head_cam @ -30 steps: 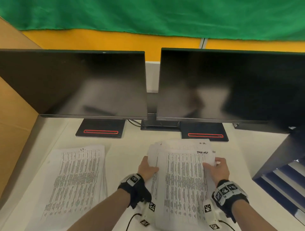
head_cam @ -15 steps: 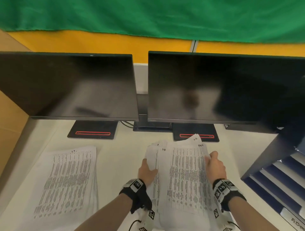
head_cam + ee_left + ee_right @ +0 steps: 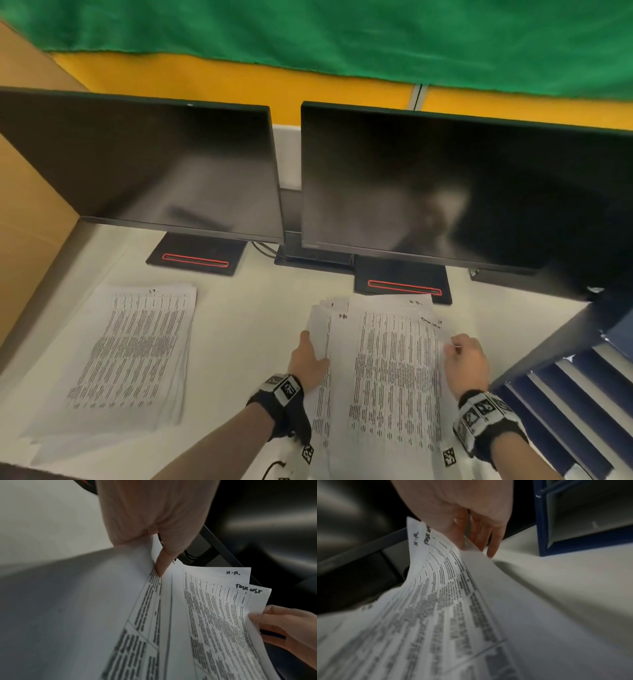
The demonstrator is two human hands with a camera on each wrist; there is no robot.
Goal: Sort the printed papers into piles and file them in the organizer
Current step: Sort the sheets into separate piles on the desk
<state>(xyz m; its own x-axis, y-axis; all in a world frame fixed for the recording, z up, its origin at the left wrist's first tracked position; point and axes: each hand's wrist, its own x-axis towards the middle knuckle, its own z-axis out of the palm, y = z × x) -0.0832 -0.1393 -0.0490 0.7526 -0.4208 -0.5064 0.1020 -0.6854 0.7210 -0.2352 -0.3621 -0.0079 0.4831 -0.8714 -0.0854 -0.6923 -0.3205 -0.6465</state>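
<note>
While both hands [image 3: 387,356] pinched the fanned white printed sheets [image 3: 394,377], peeling one sideways toward three o'clock seemed wisest.

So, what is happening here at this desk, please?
A person is sorting printed papers. The left hand holds the left edge of the stack in front, and the right hand pinches the right edge of its top sheet. Another pile lies flat to the left. The blue organizer stands at the right.
</note>
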